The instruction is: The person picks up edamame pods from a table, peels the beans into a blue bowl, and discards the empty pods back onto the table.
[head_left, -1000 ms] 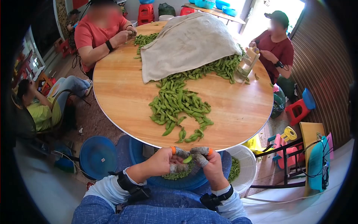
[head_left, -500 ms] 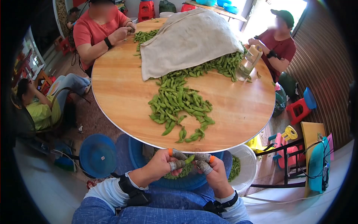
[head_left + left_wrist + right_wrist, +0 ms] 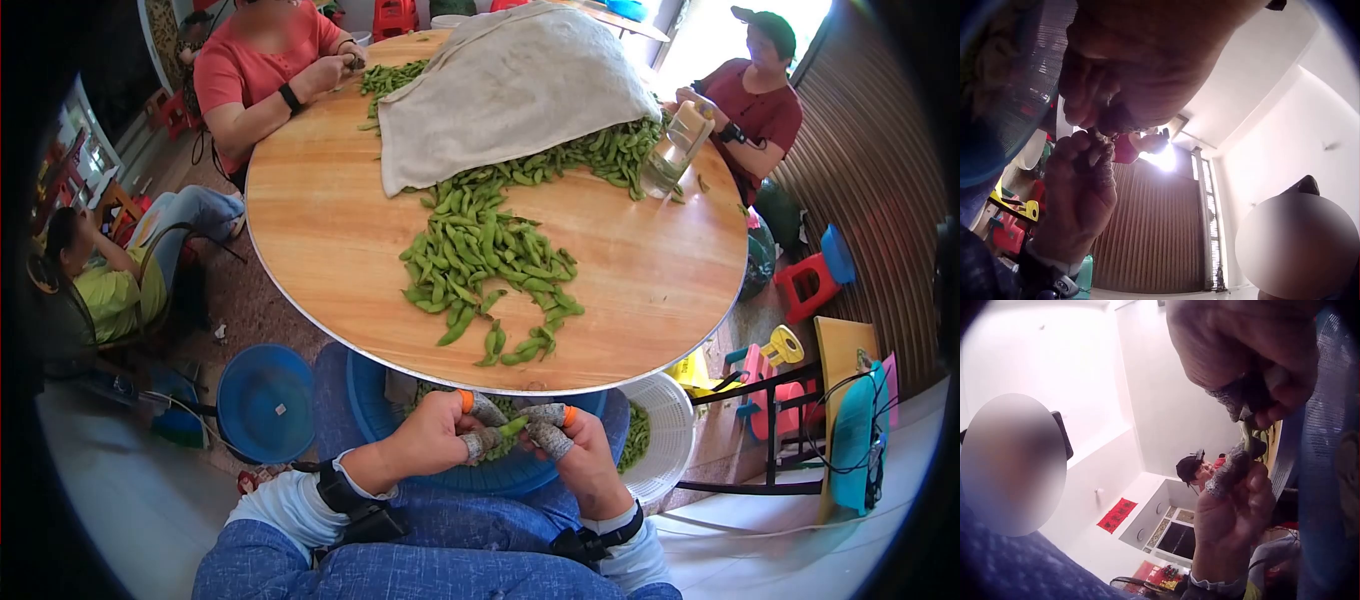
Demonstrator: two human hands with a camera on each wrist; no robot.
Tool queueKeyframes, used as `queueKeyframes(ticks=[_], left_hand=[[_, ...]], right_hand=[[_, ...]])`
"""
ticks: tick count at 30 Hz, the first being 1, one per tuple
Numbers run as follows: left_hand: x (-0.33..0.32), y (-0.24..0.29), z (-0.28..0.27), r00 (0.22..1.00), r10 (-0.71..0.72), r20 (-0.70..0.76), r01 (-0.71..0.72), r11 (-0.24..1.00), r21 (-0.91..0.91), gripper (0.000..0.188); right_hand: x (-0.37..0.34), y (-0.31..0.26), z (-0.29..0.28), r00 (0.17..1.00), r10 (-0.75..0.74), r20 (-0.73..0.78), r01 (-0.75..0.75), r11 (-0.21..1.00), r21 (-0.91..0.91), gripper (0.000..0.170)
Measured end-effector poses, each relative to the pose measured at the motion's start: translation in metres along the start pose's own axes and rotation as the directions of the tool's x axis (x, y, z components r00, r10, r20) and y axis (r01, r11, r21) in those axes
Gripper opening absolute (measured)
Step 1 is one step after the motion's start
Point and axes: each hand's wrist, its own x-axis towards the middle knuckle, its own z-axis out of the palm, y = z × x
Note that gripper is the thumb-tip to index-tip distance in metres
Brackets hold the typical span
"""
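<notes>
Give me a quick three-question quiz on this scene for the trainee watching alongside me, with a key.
1. What do the left hand and right hand pinch between them?
2. True or false: the pale cloth covers every one of the pods on the table.
3. In the head view, on which side of the blue basket is the white basket? A) left B) right C) above

Key:
1. A green pod.
2. False; many lie outside its edge.
3. B
</notes>
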Motion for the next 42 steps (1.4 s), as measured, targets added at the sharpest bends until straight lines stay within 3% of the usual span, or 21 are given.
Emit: queueKeyframes(ticks=[4, 9, 11, 12, 13, 15, 18, 19, 21, 24, 26, 27, 30, 33, 36, 38, 39, 42], left_hand=[[0.001, -0.005, -0.003, 0.997, -0.057, 0.047, 0.058, 0.998, -0.019, 0.018], [0.004, -0.013, -0.003, 0.998, -0.044, 0.052, 0.051, 0.99, -0.128, 0.017], [0.009, -0.026, 0.005, 0.972, 0.233, -0.039, -0.229, 0.969, 0.09, 0.016], [0.01, -0.029, 0.008, 0.926, 0.371, -0.063, -0.352, 0.913, 0.206, 0.015], [0.008, -0.028, 0.005, 0.914, 0.405, -0.009, -0.347, 0.795, 0.498, 0.017], [0.003, -0.021, -0.001, 0.903, 0.414, 0.117, -0.269, 0.331, 0.905, 0.02], [0.003, -0.026, -0.004, 0.914, 0.389, 0.114, -0.3, 0.458, 0.837, 0.024], [0.004, -0.028, -0.004, 0.917, 0.382, 0.116, -0.338, 0.588, 0.735, 0.024], [0.006, -0.034, -0.005, 0.921, 0.37, 0.118, -0.38, 0.795, 0.473, 0.025], [0.011, -0.05, -0.005, 0.917, 0.396, 0.058, -0.398, 0.888, 0.233, 0.029], [0.007, -0.049, 0.001, 0.993, 0.088, -0.075, -0.097, 0.988, -0.117, 0.033], [0.005, -0.048, 0.004, 0.992, -0.083, -0.095, 0.051, 0.952, -0.301, 0.034], [0.009, -0.058, 0.001, 0.995, -0.066, 0.075, 0.098, 0.807, -0.582, 0.036], [0.014, -0.068, -0.001, 0.968, -0.039, 0.248, 0.202, 0.712, -0.673, 0.035], [0.013, -0.06, -0.004, 0.977, -0.14, 0.162, 0.208, 0.791, -0.575, 0.024], [0.012, -0.046, 0.001, 1.0, -0.026, -0.011, 0.023, 0.975, -0.219, 0.019], [0.012, -0.042, 0.003, 0.995, 0.057, -0.077, -0.058, 0.998, -0.012, 0.017], [0.017, -0.051, 0.003, 0.963, 0.267, -0.043, -0.25, 0.938, 0.24, 0.019]], right_hand=[[-0.001, -0.001, -0.002, 0.997, -0.043, 0.059, 0.044, 0.999, -0.021, 0.015], [0.003, 0.011, -0.001, 0.996, -0.08, -0.03, 0.08, 0.997, -0.017, 0.015], [0.005, 0.011, 0.001, 0.993, -0.094, -0.072, 0.093, 0.996, -0.015, 0.015], [0.004, 0.008, 0.004, 0.99, -0.111, -0.087, 0.109, 0.994, -0.03, 0.015], [0.004, 0.007, 0.005, 0.987, -0.128, -0.1, 0.124, 0.991, -0.045, 0.016], [0.003, 0.008, 0.0, 0.996, -0.064, -0.065, 0.062, 0.997, -0.044, 0.017], [0.004, 0.018, -0.008, 0.999, 0.039, -0.001, -0.038, 0.996, 0.083, 0.019], [0.005, 0.022, -0.01, 0.997, 0.073, 0.026, -0.076, 0.987, 0.145, 0.02], [0.007, 0.036, -0.009, 0.999, -0.027, 0.041, 0.018, 0.976, 0.218, 0.023], [0.013, 0.05, -0.005, 0.983, -0.169, 0.071, 0.146, 0.955, 0.257, 0.021], [0.017, 0.058, -0.009, 0.966, -0.236, 0.103, 0.206, 0.948, 0.243, 0.021], [0.021, 0.064, -0.013, 0.959, -0.257, 0.124, 0.225, 0.948, 0.226, 0.021], [0.029, 0.076, -0.023, 0.945, -0.273, 0.182, 0.225, 0.944, 0.243, 0.022], [0.03, 0.081, -0.027, 0.95, -0.233, 0.207, 0.168, 0.943, 0.288, 0.022], [0.025, 0.068, -0.026, 0.973, -0.149, 0.177, 0.115, 0.975, 0.19, 0.021], [0.018, 0.059, -0.023, 0.985, -0.107, 0.133, 0.097, 0.992, 0.076, 0.02], [0.016, 0.056, -0.022, 0.989, -0.101, 0.111, 0.1, 0.995, 0.015, 0.019], [0.014, 0.048, -0.014, 0.988, -0.132, 0.08, 0.137, 0.988, -0.068, 0.017]])
